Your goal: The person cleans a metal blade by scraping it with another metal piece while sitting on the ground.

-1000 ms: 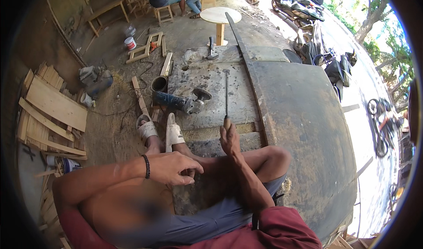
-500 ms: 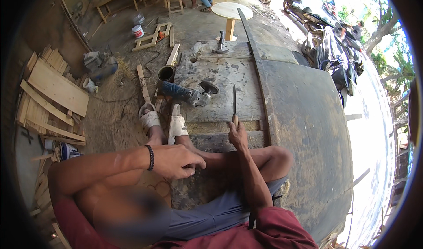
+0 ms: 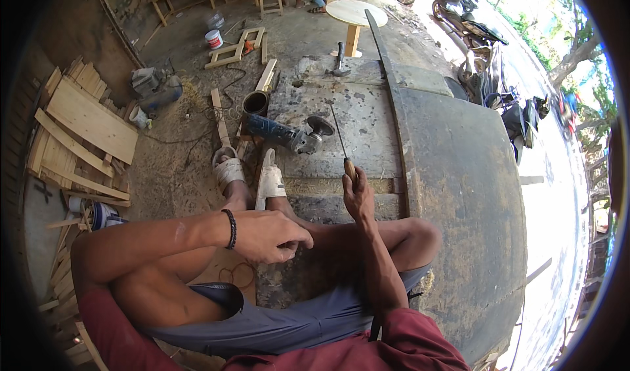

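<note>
My right hand (image 3: 359, 197) is wrapped round the wooden handle of a tool with a long, narrow dark metal blade (image 3: 339, 133). The blade points away from me, leaning left, and shows nearly edge-on; whether it is a file or a knife I cannot tell. My left hand (image 3: 270, 236), a dark bracelet at its wrist, hangs beside my bent leg with its fingers loosely curled in; nothing shows in them. Beyond my feet a blue angle grinder (image 3: 282, 133) with a round disc lies on the stained board (image 3: 367, 128). Farther off, a hammer (image 3: 340, 62) rests there too.
A dark can (image 3: 255, 102) stands beside the grinder. One long metal bar (image 3: 392, 102) runs along the dark sheet (image 3: 466, 167) at right. Wooden boards (image 3: 92, 118) are stacked at left. A round table (image 3: 356, 13), a wooden frame (image 3: 237, 48) and seated people are farther back.
The tool's blade has turned from its broader side to nearly edge-on and now leans left. My view has shifted slightly. My left hand keeps its curled pose.
</note>
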